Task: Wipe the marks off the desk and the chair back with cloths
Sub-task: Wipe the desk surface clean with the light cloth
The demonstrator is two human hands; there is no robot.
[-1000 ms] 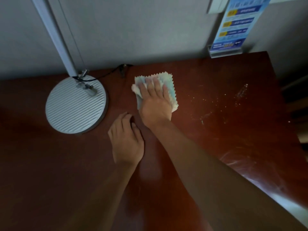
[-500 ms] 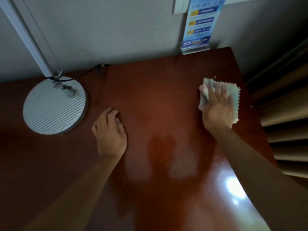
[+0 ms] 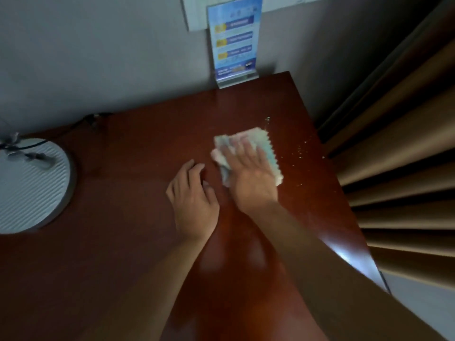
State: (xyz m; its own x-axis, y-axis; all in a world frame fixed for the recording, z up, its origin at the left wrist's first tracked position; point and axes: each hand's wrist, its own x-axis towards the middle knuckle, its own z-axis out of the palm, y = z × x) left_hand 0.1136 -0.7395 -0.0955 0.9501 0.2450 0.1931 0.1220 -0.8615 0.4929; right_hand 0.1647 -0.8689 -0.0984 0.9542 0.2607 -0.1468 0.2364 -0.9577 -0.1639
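Head view looking down at a dark reddish wooden bench pushed up against a grey wall. The right hand is flat on top of a pale cloth with a zigzag edge, fingers spread and pressing it down onto the wood, so that grip is more of an open-palm press on the cloth than a clench. It's blurry there, so can't make out much of the cloth's pattern. The cloth sits towards the far right part of the bench, and just right of it there's a scatter of small light specks on the surface, reaching out near the right edge.

The left hand rests on the bare wood just left of the right one, fingers loosely curled, grip released with nothing in it.

Far left there's a round ribbed grey lamp base with a black cable running off along the wall. At the far edge stands a blue sign in a clear holder. Brown pleated curtains hang off the right side
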